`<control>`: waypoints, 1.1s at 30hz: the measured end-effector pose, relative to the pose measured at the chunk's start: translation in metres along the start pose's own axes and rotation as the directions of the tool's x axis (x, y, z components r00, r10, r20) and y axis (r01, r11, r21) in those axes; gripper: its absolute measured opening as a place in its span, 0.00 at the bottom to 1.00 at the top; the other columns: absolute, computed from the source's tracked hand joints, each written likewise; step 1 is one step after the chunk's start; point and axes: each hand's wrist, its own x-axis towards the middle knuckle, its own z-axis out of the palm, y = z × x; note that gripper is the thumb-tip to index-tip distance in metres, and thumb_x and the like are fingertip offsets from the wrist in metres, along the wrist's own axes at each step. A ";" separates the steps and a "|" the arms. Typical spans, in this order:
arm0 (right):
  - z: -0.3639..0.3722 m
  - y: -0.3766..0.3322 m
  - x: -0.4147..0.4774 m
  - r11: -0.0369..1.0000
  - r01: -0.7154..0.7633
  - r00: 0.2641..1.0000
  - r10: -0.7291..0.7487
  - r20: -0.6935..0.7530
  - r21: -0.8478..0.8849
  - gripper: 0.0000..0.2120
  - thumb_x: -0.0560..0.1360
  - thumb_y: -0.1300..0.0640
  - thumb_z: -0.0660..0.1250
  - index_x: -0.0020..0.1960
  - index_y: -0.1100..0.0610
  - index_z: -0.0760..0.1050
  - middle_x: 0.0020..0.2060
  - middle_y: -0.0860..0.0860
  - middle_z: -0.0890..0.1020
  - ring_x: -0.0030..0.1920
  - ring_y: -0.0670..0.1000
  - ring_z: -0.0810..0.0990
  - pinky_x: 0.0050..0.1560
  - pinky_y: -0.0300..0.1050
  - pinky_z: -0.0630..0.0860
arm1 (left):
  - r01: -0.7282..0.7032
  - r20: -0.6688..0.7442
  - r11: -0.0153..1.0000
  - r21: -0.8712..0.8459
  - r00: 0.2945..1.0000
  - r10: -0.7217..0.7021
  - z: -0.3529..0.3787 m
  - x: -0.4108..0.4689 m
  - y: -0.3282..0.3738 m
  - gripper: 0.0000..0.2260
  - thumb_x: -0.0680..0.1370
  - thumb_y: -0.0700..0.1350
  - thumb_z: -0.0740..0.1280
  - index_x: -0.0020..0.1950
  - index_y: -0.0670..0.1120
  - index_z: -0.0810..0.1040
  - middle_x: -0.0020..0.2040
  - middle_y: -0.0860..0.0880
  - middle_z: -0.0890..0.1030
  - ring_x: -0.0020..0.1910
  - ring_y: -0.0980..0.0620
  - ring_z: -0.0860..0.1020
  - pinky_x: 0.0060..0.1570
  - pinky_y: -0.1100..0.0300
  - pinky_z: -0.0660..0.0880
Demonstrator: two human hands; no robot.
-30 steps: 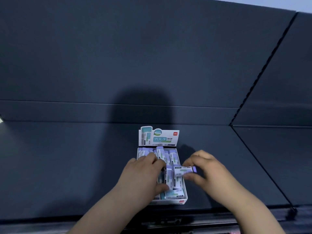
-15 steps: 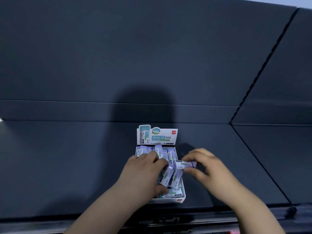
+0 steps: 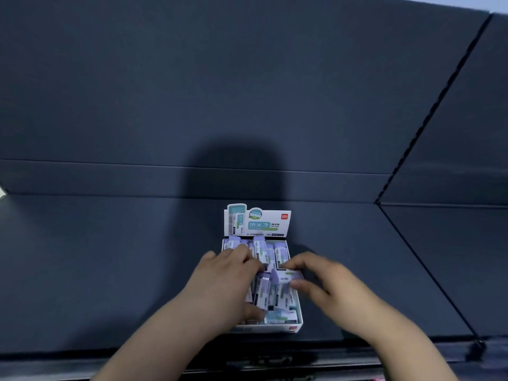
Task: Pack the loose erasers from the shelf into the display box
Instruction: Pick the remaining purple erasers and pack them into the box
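Head view, looking down onto a dark shelf (image 3: 110, 270). Near its front edge, about mid-frame: a white box (image 3: 277, 328), open on top, with a printed card (image 3: 258, 221) standing upright at its far wall. Packed inside, lilac-and-white erasers (image 3: 259, 247): upright along the far row, tilted and less orderly through the middle, one lying flat with a teal face at the near wall.

Left hand (image 3: 220, 287): reaching in from the lower left, arched over the left half of the box, back of the hand up. Fingers curled down onto the middle erasers, thumb hooked at the near end, a leaning group bracketed and held between them. Left part of the box hidden beneath.

Right hand (image 3: 330, 287): coming in from the lower right, above the right wall of the box. Narrow pinch on a single eraser (image 3: 287, 277), fingers on its far side, thumb on its near side. Held crosswise and roughly level, just over the tilted ones in the middle; touching them or not, cannot tell, edges blurred. Lilac end pointing left, close beside the left fingertips.

Behind the shelf, a dark back panel (image 3: 192, 92) with a rounded shadow (image 3: 236, 171) on it above the box. To the right, a diagonal seam (image 3: 428, 273) dividing off a side section (image 3: 453, 257). Along the bottom, a darker front rail (image 3: 261, 361).
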 end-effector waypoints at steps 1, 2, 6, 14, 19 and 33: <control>-0.001 0.001 0.001 0.999 0.017 1.000 -0.018 -0.021 -0.032 0.09 0.74 0.49 0.67 0.54 0.47 0.76 0.45 0.38 0.77 0.49 0.37 0.74 0.51 0.30 0.67 | 0.001 0.000 1.000 -0.003 1.000 -0.001 0.000 0.001 0.000 0.32 0.70 0.66 0.66 0.70 0.57 0.63 0.62 0.55 0.65 0.62 0.54 0.67 0.60 0.56 0.61; -0.002 0.003 0.001 0.998 0.038 0.998 -0.041 -0.046 -0.057 0.10 0.73 0.45 0.65 0.53 0.45 0.75 0.47 0.37 0.76 0.51 0.39 0.74 0.53 0.32 0.68 | 0.002 -0.003 1.000 -0.005 1.000 -0.002 0.000 0.001 0.001 0.31 0.69 0.66 0.66 0.69 0.57 0.65 0.62 0.55 0.65 0.62 0.54 0.67 0.60 0.56 0.61; -0.005 0.005 0.002 0.997 0.022 0.987 -0.033 -0.157 -0.070 0.11 0.70 0.45 0.68 0.52 0.41 0.74 0.44 0.40 0.72 0.48 0.43 0.73 0.50 0.29 0.68 | 0.017 -0.019 1.000 -0.006 1.000 -0.017 0.003 0.004 0.010 0.31 0.68 0.67 0.66 0.65 0.54 0.68 0.61 0.55 0.68 0.61 0.53 0.68 0.58 0.56 0.61; 0.005 -0.004 0.008 0.996 0.044 0.996 -0.050 -0.071 -0.078 0.09 0.73 0.53 0.70 0.53 0.47 0.77 0.40 0.37 0.71 0.43 0.40 0.73 0.45 0.33 0.70 | 0.053 -0.034 0.995 -0.081 0.998 -0.056 -0.005 -0.003 0.004 0.28 0.68 0.69 0.65 0.63 0.57 0.68 0.59 0.59 0.71 0.60 0.57 0.68 0.56 0.59 0.61; 0.017 -0.022 0.022 0.934 0.175 0.982 -0.140 0.130 -0.313 0.13 0.75 0.49 0.65 0.60 0.46 0.75 0.50 0.46 0.74 0.53 0.47 0.72 0.51 0.40 0.67 | 0.115 -0.049 0.990 -0.084 0.992 -0.119 -0.013 -0.013 -0.016 0.21 0.71 0.65 0.65 0.61 0.59 0.71 0.56 0.60 0.73 0.59 0.58 0.70 0.53 0.60 0.62; 0.025 -0.035 0.024 0.946 -0.040 0.990 0.082 0.117 -0.322 0.32 0.66 0.36 0.69 0.65 0.46 0.68 0.58 0.43 0.71 0.60 0.44 0.70 0.60 0.40 0.69 | 0.059 -0.057 0.990 -0.127 0.996 -0.067 -0.003 -0.023 -0.009 0.14 0.76 0.61 0.61 0.59 0.61 0.74 0.55 0.59 0.72 0.59 0.58 0.69 0.51 0.60 0.60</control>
